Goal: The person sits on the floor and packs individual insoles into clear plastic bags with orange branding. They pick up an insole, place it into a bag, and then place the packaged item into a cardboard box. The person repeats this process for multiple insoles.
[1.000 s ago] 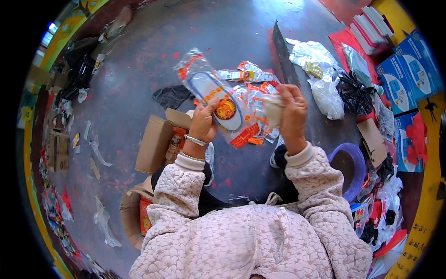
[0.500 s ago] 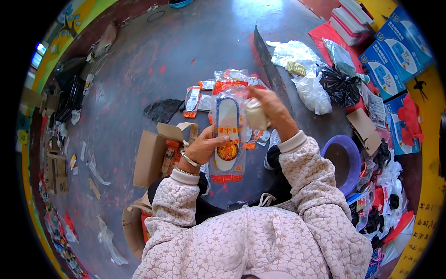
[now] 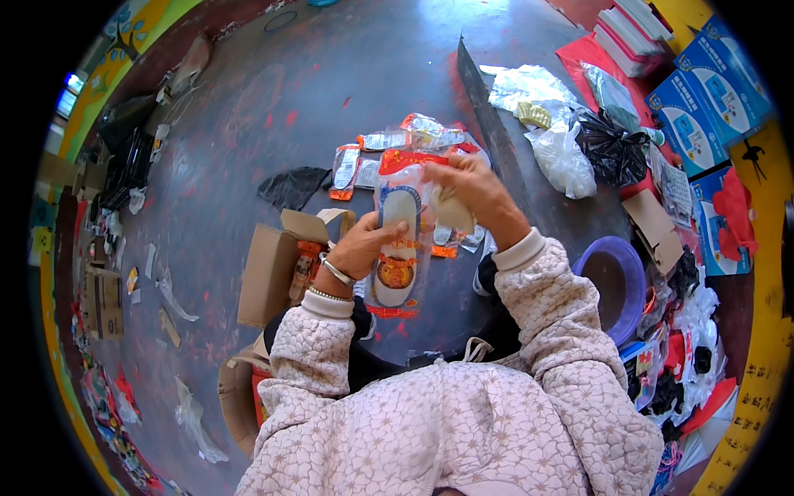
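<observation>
My left hand (image 3: 370, 245) grips the left side of a clear plastic insole packet (image 3: 399, 227), its thumb lying across the front. A pale insole with a blue edge shows inside, and the packet has red and orange printing. At the upper right edge of the packet, the fingers of my right hand (image 3: 480, 192) are pinched together on the plastic. Below that palm shows a cream-coloured soft thing (image 3: 454, 212); whether the hand also holds it I cannot tell. Beyond the hands, several similar packets (image 3: 346, 168) lie on the floor.
An open cardboard box (image 3: 266, 273) with packets inside stands left of my legs. A purple basin (image 3: 635, 289) stands to the right. A dark upright strip (image 3: 488, 116), a white bag (image 3: 561, 161), a black bag (image 3: 612, 153) and blue boxes (image 3: 691, 124) are farther right.
My right hand has moved left along the top of the packet, its fingers now closer together over the upper edge. The packet has tilted slightly in my left hand.
</observation>
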Demonstrator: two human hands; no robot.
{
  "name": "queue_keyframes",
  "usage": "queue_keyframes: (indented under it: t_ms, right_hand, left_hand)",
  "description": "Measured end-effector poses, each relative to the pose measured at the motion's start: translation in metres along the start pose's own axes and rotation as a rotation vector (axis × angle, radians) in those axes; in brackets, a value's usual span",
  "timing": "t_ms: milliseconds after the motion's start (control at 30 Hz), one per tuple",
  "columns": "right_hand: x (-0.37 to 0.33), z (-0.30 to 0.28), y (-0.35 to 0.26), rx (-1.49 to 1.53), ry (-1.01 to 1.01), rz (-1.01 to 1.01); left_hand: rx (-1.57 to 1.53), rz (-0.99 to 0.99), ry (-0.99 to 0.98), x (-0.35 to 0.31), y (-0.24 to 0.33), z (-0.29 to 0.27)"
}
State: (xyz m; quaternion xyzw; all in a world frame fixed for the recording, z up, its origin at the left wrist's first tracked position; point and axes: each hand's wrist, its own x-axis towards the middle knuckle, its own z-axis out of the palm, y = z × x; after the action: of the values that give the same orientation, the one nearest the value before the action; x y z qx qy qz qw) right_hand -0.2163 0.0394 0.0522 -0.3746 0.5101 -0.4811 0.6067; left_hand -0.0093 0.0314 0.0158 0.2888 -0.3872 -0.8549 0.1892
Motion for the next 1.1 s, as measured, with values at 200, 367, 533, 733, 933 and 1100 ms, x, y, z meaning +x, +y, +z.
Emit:
queue_keyframes:
  t_ms: [200,367,533,733,933,1100]
  right_hand:
    - [0.015,-0.029,-0.004,0.115,0.234,-0.082]
    - [0.020,-0.040,-0.003,0.138,0.428,-0.205]
    - [-0.012,0.020,-0.010,-0.537,0.320,-0.842]
    - [0.030,0.005,0.029,-1.346,0.398,-0.871]
    - [0.041,-0.072,0.007,-0.205,0.626,-0.346]
    - [0.015,-0.020,-0.006,0.147,0.382,-0.290]
  left_hand:
    - [0.040,0.080,0.030,-0.007,0.000,0.010]
    - [-0.068,0.115,0.053,-0.008,0.004,0.016]
    - [-0.082,0.059,0.058,0.004,-0.003,0.009]
    - [0.232,0.175,0.036,-0.001,-0.013,0.011]
    - [-0.077,0.110,0.194,-0.001,-0.005,0.012]
    - [-0.142,0.105,0.165,-0.003,-0.004,0.009]
